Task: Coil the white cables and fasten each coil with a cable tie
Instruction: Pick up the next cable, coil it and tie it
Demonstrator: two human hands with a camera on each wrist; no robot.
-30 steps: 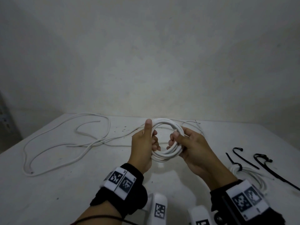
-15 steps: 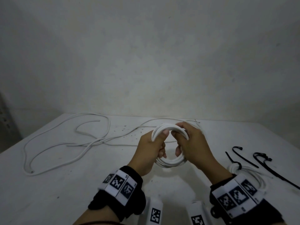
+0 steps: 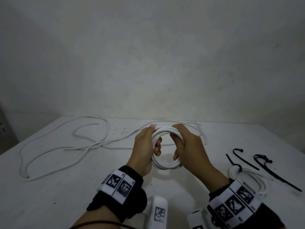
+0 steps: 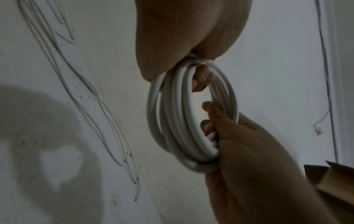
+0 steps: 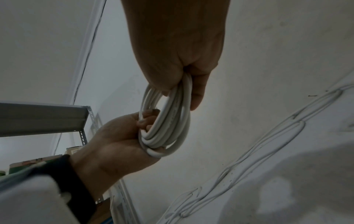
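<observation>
1. The round coil of thick white cable [image 3: 165, 147] is held up over the white bench [image 3: 49, 195], between both hands.
2. The left hand [image 3: 145, 149] grips the coil's left side, fingers curled through the ring; the right hand [image 3: 189, 147] grips the right side in the same way.
3. No tie is on this coil yet. The loose black cable ties [image 3: 244, 160] lie on the bench to the right, beside a white coil already bound with a black tie [image 3: 247, 177].
4. Risk: reaching for a tie means freeing one hand, and the springy loops could fan out or slip off the remaining fingers.
5. Risk: a slack grip may let the free end escape, loosening the outer turn.
6. The long uncoiled white cables [image 3: 66, 146] lie sprawled on the left, apart from the hands.
</observation>
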